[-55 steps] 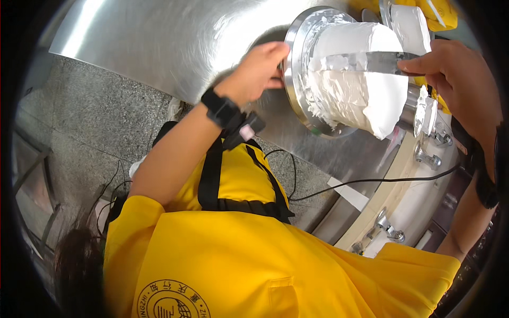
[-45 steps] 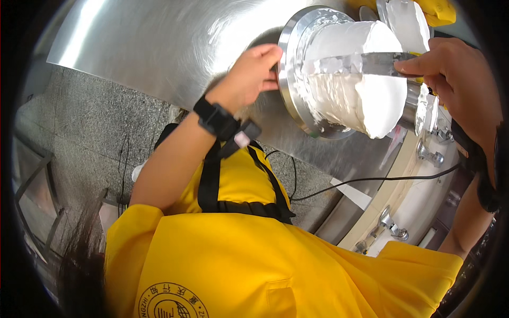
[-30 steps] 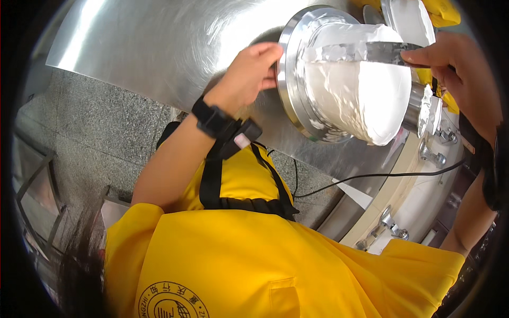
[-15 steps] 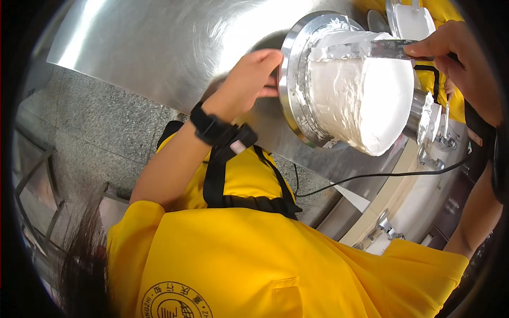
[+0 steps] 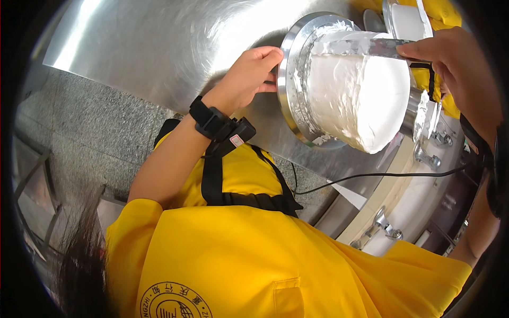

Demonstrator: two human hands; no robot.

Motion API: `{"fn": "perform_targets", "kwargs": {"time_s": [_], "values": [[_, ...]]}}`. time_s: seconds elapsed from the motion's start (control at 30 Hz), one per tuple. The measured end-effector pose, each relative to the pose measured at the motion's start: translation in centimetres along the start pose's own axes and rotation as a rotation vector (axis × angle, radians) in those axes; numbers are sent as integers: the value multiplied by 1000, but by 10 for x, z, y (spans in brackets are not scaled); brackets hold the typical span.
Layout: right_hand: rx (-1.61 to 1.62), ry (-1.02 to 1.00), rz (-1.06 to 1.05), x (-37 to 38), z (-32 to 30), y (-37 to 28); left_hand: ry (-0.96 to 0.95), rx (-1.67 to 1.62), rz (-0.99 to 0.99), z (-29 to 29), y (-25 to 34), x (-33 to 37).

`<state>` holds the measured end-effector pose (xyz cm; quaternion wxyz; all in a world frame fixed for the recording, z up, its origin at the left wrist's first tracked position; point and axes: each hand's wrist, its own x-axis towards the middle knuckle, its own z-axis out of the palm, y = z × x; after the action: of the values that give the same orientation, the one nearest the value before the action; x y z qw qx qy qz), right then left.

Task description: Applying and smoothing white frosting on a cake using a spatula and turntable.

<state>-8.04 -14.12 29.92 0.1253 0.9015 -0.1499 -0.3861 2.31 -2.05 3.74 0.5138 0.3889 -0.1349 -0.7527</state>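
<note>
At the far left I record a grey speckled floor (image 5: 106, 122) and a dark metal frame (image 5: 33, 183) standing near the curved rim of the view. Above the floor spreads a brushed metal desk (image 5: 154, 53) with bright glare on it. The person wears a yellow shirt (image 5: 228, 254) with a round printed emblem. On the left wrist I find a black strap (image 5: 209, 121) carrying a small black device.

The left hand (image 5: 246, 77) is at the near edge of a metal turntable (image 5: 287, 87). Its thumb and bent fingers are spread apart there, the thumb tip at the rim; I cannot tell whether they grip it. On the turntable sits a cylindrical cake (image 5: 339, 100) coated in white cream, smooth on its end face, rougher along the side. Cream smears also mark the turntable's surface around its base.

A flat metal spatula (image 5: 389, 48) lies along the side of the cake, its far portion coated with cream. Farther right I note a metal cylinder (image 5: 408, 116) and a black cable (image 5: 382, 175) crossing above metal taps (image 5: 389, 225). Behind the cake stands a second white cylinder (image 5: 407, 22), beside another person's yellow clothing (image 5: 445, 15). The right hand (image 5: 461, 61) holds the spatula's near end, fingers closed on it.
</note>
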Motion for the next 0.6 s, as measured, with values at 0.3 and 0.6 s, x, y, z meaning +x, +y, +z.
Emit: {"fn": "perform_targets", "kwargs": {"time_s": [0.3, 0.6], "values": [[-19, -42, 28, 0, -10, -12, 13, -75, 32, 3, -1, 3], [-56, -35, 27, -4, -16, 0, -11, -64, 28, -2, -1, 3]]}}
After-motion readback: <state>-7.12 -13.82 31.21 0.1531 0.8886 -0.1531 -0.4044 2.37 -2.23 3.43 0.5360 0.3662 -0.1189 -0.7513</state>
